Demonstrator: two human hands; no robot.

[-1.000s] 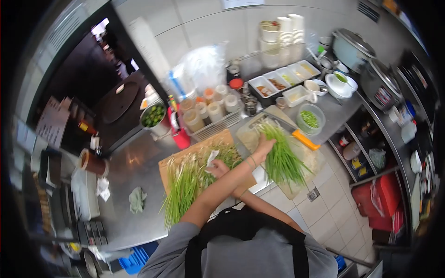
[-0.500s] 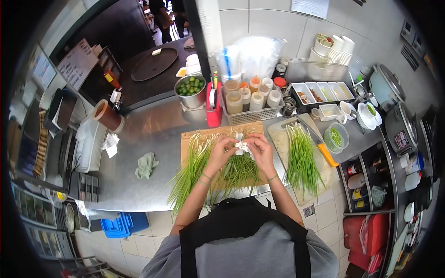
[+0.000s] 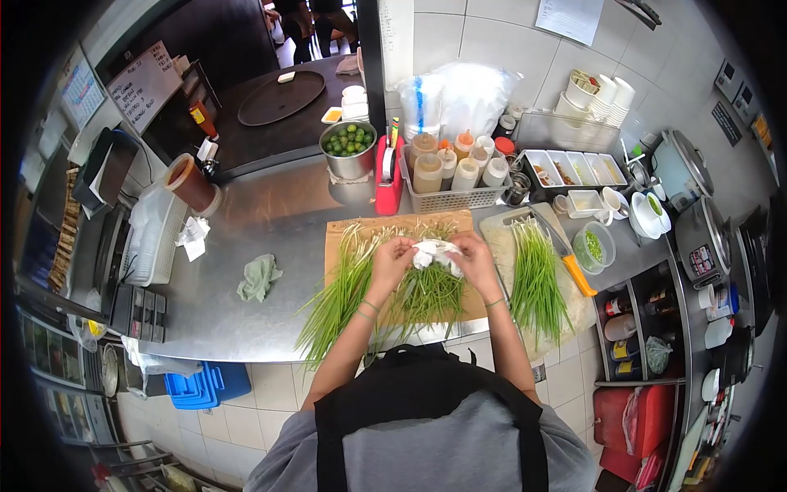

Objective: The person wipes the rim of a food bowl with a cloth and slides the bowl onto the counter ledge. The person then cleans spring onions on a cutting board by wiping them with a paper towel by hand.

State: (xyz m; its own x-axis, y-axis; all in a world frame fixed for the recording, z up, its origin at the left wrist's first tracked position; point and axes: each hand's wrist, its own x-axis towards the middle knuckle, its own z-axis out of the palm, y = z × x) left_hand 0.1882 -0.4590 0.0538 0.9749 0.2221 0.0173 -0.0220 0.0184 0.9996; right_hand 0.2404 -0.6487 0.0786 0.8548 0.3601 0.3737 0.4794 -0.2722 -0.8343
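A crumpled white paper tissue (image 3: 433, 253) is stretched between my two hands. My left hand (image 3: 393, 260) pinches its left end, and my right hand (image 3: 474, 259) grips the right end. Directly beneath lies a pile of thin green chives (image 3: 428, 297) on a sheet of brown paper (image 3: 338, 233). Longer green stalks with pale root ends (image 3: 343, 289) are heaped to the left, by my left forearm. Right of my right hand, a neat bunch of green stalks (image 3: 537, 283) rests on a pale cutting board (image 3: 497, 238).
An orange-handled knife (image 3: 579, 275) lies across the board beside a tub of chopped greens (image 3: 593, 248). Behind stand a basket of squeeze bottles (image 3: 455, 199), a red holder (image 3: 388, 193) and a pot of green limes (image 3: 348, 164). A grey-green cloth (image 3: 260, 277) lies left.
My hands have moved slightly apart, and the white tissue, bunched small before, is now spread wider between them. The camera view has shifted a little.
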